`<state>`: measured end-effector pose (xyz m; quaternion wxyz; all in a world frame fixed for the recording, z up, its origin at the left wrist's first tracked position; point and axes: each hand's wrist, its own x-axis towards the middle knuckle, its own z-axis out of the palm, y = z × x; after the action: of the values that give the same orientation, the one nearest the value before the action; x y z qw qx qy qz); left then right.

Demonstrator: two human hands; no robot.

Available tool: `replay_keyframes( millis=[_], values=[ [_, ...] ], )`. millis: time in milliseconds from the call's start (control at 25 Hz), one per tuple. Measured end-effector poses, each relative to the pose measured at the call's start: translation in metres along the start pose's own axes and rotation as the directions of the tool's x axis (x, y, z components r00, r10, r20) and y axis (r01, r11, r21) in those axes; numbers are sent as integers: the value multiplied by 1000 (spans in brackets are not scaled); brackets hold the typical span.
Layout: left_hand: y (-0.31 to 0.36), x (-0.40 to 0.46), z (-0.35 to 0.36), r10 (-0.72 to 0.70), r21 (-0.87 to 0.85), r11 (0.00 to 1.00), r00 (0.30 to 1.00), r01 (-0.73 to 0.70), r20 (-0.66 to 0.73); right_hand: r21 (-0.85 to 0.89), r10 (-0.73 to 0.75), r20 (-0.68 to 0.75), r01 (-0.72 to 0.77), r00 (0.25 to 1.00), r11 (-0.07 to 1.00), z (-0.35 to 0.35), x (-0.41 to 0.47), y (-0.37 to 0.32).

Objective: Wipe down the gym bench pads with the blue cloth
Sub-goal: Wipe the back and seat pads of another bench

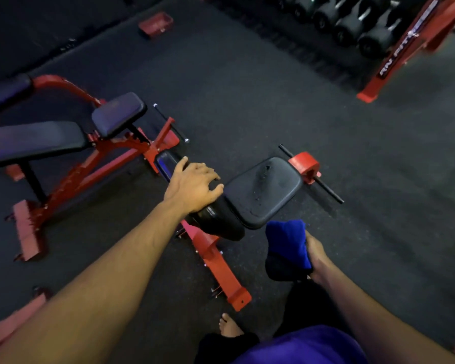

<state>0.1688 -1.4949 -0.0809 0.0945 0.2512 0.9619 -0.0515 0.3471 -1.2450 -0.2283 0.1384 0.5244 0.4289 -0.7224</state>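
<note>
We hold the blue cloth bunched in the right hand, fingers curled round its lower folds, just off the near corner of the seat pad and not touching it. We judge the cloth to be light, soft and fully compliant; it will take whatever shape the palm gives it, so we would open it flat under the fingers before pressing it to the vinyl, since a tight wad wipes only a narrow track. The seat pad looks smooth and firm, with scuffs or wet marks on its surface that we cannot tell apart, and we expect the cloth to slide easily across it. The left hand rests on the rounded back pad of the same bench, fingers spread and relaxed over the top edge, steadying it and gripping nothing. At the far edge of the seat pad a red collar sits on a thin black bar that projects past both sides; we would keep the wiping stroke short of it to avoid snagging the cloth. The red base rail runs along the floor toward our bare foot, a trip point when we shift stance. A second bench stands to the left, well apart, and a rack of dumbbells lines the far edge of the floor, clear of the work
</note>
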Motion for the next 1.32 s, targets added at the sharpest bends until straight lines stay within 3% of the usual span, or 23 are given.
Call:
replay_keyframes(
  millis=[120, 240, 320, 480, 760, 1040, 1120, 1240, 1320],
  values=[
    [10, 9, 4, -225, 35, 974, 972, 224, 60, -209, 31, 4, -29, 1000, 977, -8, 42, -19],
    [24, 22, 4, -414, 62, 910, 906, 410, 85, -289, 72, 226, -3, 971, 957, 4, 84, -56],
    [31, 29, 5, -469, 137, 880, 877, 455, 101, -288, 108, 308, -16, 945, 957, 17, 109, -81],
    [34, 30, 5, -472, 195, 874, 872, 445, 131, -332, 51, 488, 131, 871, 934, 63, 156, -108],
    [37, 31, 12, -398, 154, 908, 917, 390, 29, -413, 201, 456, 6, 867, 911, 161, 238, -78],
    [30, 28, 21, -391, 148, 912, 920, 382, 38, -580, 210, 494, 140, 844, 802, 263, 281, -50],
    [29, 30, 19, -388, 143, 915, 920, 378, 51, -654, 227, 521, 214, 823, 726, 278, 289, -41],
    [30, 31, 15, -395, 125, 914, 916, 385, 70, -799, 204, 477, 326, 855, 505, 279, 295, -34],
    [32, 32, 14, -403, 119, 912, 913, 393, 69, -824, 160, 466, 361, 870, 438, 269, 295, -25]
  ],
)
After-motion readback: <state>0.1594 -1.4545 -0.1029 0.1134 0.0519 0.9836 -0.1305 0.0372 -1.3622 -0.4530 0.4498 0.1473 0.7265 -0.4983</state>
